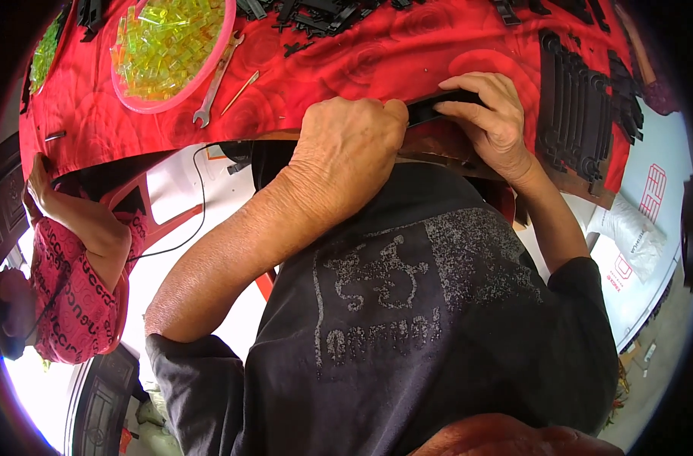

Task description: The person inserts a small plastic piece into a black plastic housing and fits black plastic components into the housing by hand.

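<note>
A long black plastic piece (424, 111) spans between my two hands at the near edge of the red-covered table. My left hand (348, 144) is closed in a fist round its left end, and the curled fingers hide that end. On the other end my right hand (489, 118) has its thumb and fingers bent round the piece, the thumb along the near side. Just right of that hand lies a stack of long black plastic bars (574, 106), laid side by side.
A pink-rimmed basin (164, 109) of yellow-green translucent pieces stands at the far left. Beside it lie a wrench (218, 80) and a thin stick (241, 93). Loose black parts (316, 15) cover the far edge. Another person's arm (80, 213) reaches the table's left corner.
</note>
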The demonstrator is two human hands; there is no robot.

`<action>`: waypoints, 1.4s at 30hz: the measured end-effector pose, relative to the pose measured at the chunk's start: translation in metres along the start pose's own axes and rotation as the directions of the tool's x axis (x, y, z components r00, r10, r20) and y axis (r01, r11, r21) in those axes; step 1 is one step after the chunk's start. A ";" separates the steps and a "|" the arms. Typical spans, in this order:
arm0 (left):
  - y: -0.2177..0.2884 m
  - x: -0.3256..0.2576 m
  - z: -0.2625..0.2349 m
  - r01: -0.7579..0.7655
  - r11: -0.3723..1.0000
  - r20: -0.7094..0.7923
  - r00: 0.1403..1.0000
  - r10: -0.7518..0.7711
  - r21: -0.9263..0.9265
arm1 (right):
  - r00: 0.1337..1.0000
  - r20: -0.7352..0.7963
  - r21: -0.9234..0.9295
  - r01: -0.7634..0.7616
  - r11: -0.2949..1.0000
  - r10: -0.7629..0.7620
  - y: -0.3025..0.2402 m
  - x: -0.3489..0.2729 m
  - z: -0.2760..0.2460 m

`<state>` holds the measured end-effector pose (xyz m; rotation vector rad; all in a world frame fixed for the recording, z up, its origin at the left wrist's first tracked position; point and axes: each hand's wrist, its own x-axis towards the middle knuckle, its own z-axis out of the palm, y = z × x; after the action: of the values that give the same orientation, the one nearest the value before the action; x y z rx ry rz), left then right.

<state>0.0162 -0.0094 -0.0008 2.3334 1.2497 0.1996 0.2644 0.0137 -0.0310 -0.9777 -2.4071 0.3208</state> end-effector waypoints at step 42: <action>-0.007 -0.009 0.005 0.000 0.999 -0.073 0.997 -0.002 -0.034 | 0.995 0.098 0.175 -0.016 0.984 -0.002 -0.009 0.005 0.002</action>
<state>0.0077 -0.0157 -0.0073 2.3156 1.2720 0.3055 0.2553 0.0102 -0.0270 -0.9098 -2.4147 0.5857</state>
